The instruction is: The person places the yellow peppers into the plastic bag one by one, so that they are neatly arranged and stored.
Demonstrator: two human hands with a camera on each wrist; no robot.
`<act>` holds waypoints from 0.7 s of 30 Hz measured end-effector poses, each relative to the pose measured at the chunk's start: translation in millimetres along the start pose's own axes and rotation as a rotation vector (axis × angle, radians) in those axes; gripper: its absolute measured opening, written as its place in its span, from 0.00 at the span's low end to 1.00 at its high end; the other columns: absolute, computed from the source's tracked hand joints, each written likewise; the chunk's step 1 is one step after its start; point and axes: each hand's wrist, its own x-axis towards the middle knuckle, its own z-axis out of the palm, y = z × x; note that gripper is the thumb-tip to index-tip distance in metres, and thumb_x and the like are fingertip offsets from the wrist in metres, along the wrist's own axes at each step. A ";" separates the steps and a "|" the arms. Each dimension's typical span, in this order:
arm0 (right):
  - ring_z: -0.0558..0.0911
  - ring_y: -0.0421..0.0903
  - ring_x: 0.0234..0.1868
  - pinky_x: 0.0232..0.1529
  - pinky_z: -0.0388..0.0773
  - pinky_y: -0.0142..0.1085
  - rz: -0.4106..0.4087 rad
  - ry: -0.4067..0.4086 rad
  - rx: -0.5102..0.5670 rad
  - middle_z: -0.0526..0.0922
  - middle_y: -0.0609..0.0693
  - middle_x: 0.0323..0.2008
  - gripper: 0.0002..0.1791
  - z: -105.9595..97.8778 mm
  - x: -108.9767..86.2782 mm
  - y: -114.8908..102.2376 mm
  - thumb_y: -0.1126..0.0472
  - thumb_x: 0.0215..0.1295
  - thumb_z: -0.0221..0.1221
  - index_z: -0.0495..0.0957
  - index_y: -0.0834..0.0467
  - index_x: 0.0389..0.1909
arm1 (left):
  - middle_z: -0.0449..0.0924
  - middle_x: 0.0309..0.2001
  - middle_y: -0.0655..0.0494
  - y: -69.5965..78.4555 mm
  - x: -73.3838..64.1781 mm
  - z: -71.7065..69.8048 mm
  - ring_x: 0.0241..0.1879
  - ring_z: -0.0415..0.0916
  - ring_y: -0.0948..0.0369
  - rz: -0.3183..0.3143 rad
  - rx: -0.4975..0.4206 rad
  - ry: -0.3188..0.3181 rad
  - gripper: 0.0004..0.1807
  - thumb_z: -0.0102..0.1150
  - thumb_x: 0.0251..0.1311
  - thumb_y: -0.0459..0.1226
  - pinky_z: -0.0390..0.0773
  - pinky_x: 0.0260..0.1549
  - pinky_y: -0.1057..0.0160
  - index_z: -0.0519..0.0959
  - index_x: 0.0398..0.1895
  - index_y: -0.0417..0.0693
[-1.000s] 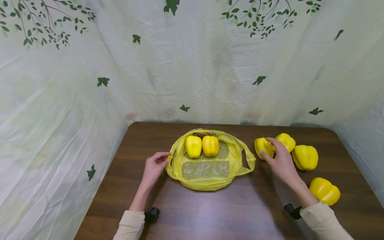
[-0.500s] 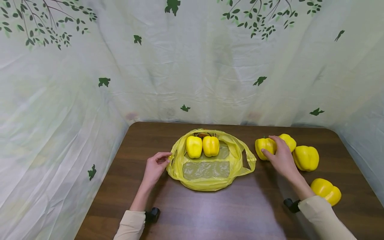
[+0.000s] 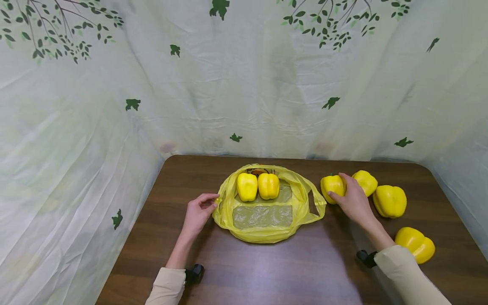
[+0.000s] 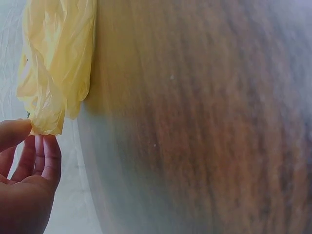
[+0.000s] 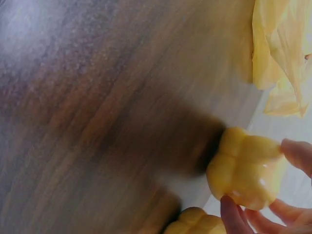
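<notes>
A yellow plastic bag (image 3: 263,235) lies with its mouth spread wide on the table. Inside, toward the back, two yellow bell peppers, one on the left (image 3: 247,187) and one on the right (image 3: 268,186), sit side by side. My left hand (image 3: 197,215) pinches the bag's left handle between thumb and fingers, as the left wrist view also shows. To the right of the bag, my right hand (image 3: 355,202) grips another yellow bell pepper (image 5: 243,168), thumb on one side and fingers on the other. That pepper is close to the bag's right handle (image 3: 319,207).
Right of the gripped pepper are more yellow bell peppers: one behind my hand (image 3: 367,183), one farther right (image 3: 389,201) and one beside my forearm (image 3: 415,245). The brown wooden table (image 3: 244,275) ends at a pale leaf-printed curtain (image 3: 259,93).
My right hand has closed its fingers on the bell pepper and shifted it slightly left, toward the bag. The left hand stays at the bag's handle.
</notes>
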 end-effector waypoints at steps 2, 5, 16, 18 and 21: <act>0.65 0.69 0.61 0.56 0.64 0.65 0.019 -0.015 0.003 0.64 0.72 0.65 0.43 -1.9 -0.7 -5.0 0.52 0.62 0.65 0.58 0.70 0.70 | 0.81 0.42 0.42 -0.1 -0.3 0.4 0.40 0.76 0.54 -0.004 -0.001 0.003 0.14 0.59 0.59 0.21 0.76 0.35 0.70 0.84 0.46 0.37; 0.66 0.69 0.61 0.56 0.64 0.65 0.045 -0.037 0.018 0.63 0.72 0.66 0.43 -4.2 -2.2 -11.5 0.54 0.62 0.66 0.57 0.70 0.71 | 0.80 0.41 0.42 -0.3 -0.7 1.1 0.39 0.76 0.54 -0.005 -0.002 0.003 0.14 0.59 0.58 0.21 0.76 0.34 0.70 0.84 0.46 0.37; 0.69 0.67 0.59 0.54 0.67 0.63 0.069 -0.016 0.047 0.64 0.70 0.66 0.45 -1.5 -5.7 -12.3 0.53 0.60 0.67 0.56 0.67 0.71 | 0.81 0.40 0.43 -1.5 -0.9 3.0 0.38 0.76 0.55 0.016 0.000 0.008 0.14 0.59 0.56 0.20 0.76 0.34 0.70 0.84 0.45 0.36; 0.70 0.67 0.58 0.53 0.68 0.63 0.069 -0.018 0.051 0.65 0.70 0.65 0.45 -1.0 -6.0 -10.4 0.54 0.60 0.67 0.56 0.68 0.71 | 0.81 0.40 0.43 -2.0 -0.7 3.2 0.38 0.76 0.55 0.015 0.000 0.007 0.14 0.59 0.56 0.20 0.76 0.34 0.70 0.84 0.45 0.36; 0.71 0.67 0.57 0.53 0.69 0.62 0.066 -0.021 0.050 0.65 0.70 0.65 0.45 -1.0 -7.0 -9.2 0.53 0.61 0.67 0.55 0.68 0.72 | 0.81 0.41 0.43 -1.9 -0.7 3.7 0.38 0.77 0.55 0.013 -0.003 0.008 0.14 0.59 0.56 0.20 0.76 0.34 0.71 0.84 0.45 0.36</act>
